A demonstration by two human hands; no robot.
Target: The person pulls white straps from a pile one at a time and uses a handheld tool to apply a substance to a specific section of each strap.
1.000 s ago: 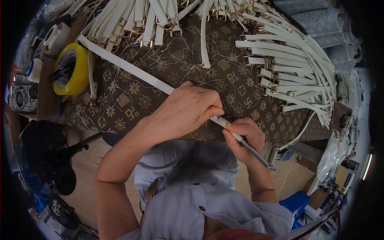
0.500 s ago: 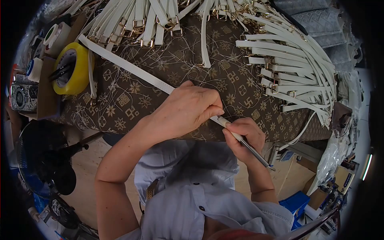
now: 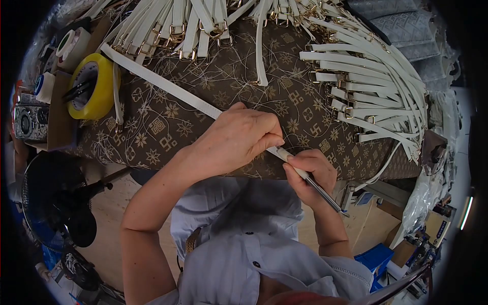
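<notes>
My left hand (image 3: 239, 134) is closed on a long white strap (image 3: 168, 87), which stretches away to the upper left across the patterned brown cloth (image 3: 213, 86). Its fingers pinch the near end, where the strap disappears under the hand. In my right hand (image 3: 312, 175) is a slim pen-like tool (image 3: 325, 194) with a ridged metal handle and a pale wrapped front part. The tool's front points up-left and comes right up to my left fingertips. Whether its tip touches the strap cannot be made out.
White straps with gold buckles lie in bunches at the back (image 3: 178, 25) and right (image 3: 376, 96). Loose threads are scattered over the cloth. A yellow tape roll (image 3: 108, 91) stands at the left by a cardboard box (image 3: 58, 112). A black fan (image 3: 56, 198) is lower left.
</notes>
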